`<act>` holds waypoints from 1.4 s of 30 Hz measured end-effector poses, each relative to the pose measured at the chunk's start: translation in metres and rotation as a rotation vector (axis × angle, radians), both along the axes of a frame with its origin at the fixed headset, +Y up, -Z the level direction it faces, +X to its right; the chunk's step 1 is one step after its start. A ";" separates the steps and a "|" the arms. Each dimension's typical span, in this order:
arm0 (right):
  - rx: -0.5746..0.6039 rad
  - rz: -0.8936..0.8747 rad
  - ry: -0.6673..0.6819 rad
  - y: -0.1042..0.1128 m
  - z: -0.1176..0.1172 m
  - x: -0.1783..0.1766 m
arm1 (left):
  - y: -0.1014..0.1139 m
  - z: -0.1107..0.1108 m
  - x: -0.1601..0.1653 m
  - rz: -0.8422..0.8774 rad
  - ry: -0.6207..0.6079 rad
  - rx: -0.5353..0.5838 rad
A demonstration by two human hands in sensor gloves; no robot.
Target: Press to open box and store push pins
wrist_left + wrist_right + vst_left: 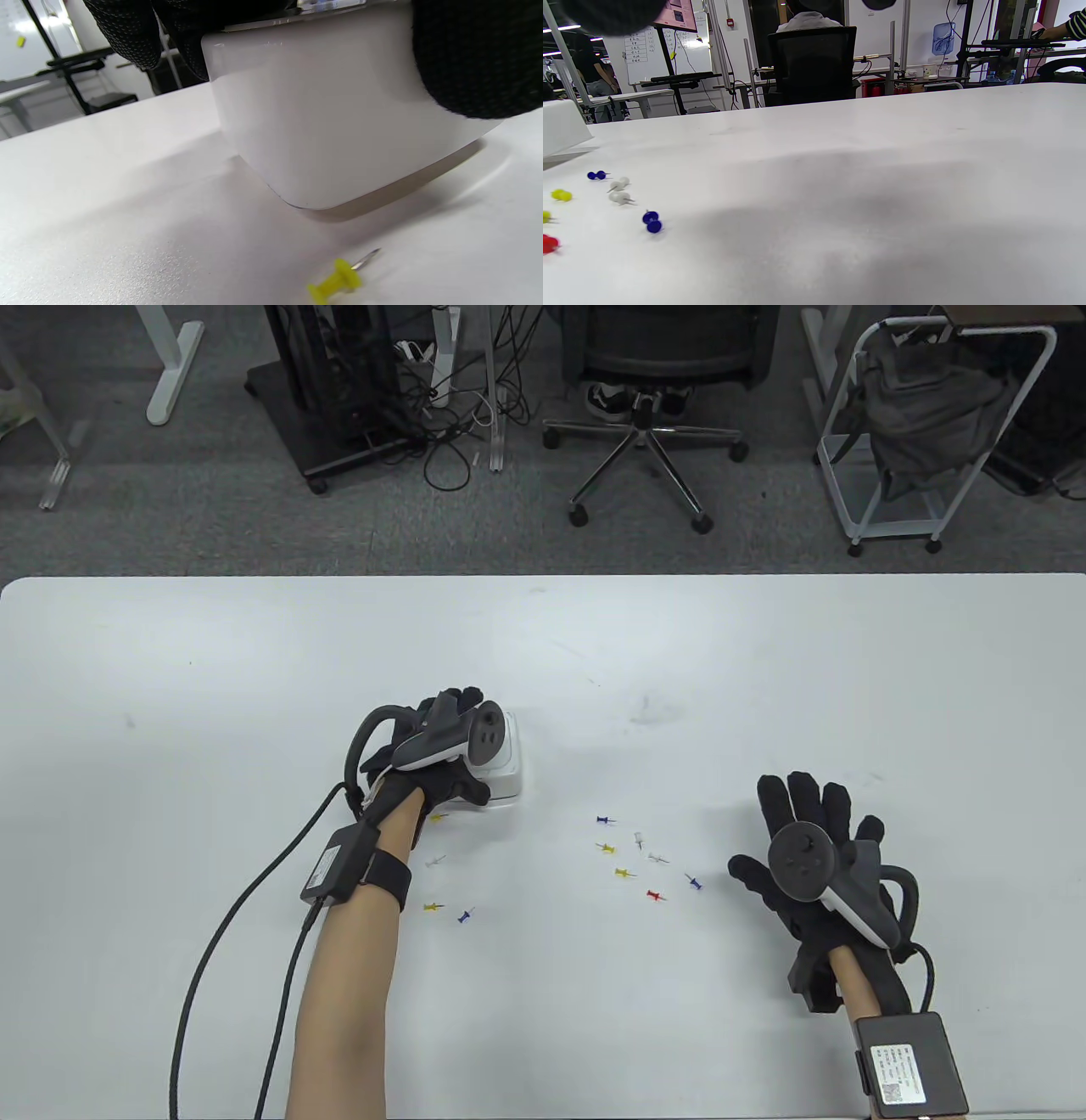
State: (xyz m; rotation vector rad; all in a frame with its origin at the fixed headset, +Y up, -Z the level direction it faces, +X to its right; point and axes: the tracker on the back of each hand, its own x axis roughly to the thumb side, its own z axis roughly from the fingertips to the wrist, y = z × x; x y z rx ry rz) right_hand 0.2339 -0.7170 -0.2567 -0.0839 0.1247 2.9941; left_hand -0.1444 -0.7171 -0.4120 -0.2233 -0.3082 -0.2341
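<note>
A small white box [509, 770] stands left of the table's middle. My left hand [471, 746] lies over its top and grips it, fingers on the far side and thumb on the near side. In the left wrist view the box [339, 127] fills the frame with gloved fingers [475, 59] on its top edge; the lid looks closed. Several coloured push pins [625, 873] lie loose between my hands, and more lie by my left forearm [433, 907]. My right hand [776, 831] is open, fingers spread, palm down, right of the pins and holding nothing.
A yellow pin [335, 281] lies just in front of the box. In the right wrist view a blue pin [652, 222] and others lie at the left. The white table [764, 661] reaches far back; an office chair [645, 432] stands beyond it.
</note>
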 end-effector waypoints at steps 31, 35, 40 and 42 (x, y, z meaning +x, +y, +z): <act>-0.010 -0.001 0.013 0.000 0.001 -0.002 | -0.018 0.077 0.047 0.014 -0.173 -0.019; -0.011 -0.003 0.016 0.000 0.001 -0.003 | -0.013 0.082 0.044 -0.008 -0.190 -0.060; 0.013 -0.008 0.029 0.003 0.003 -0.004 | -0.005 0.094 0.033 0.002 -0.186 -0.040; 0.011 -0.006 0.032 0.002 0.002 -0.005 | -0.002 0.101 0.028 -0.013 -0.185 -0.010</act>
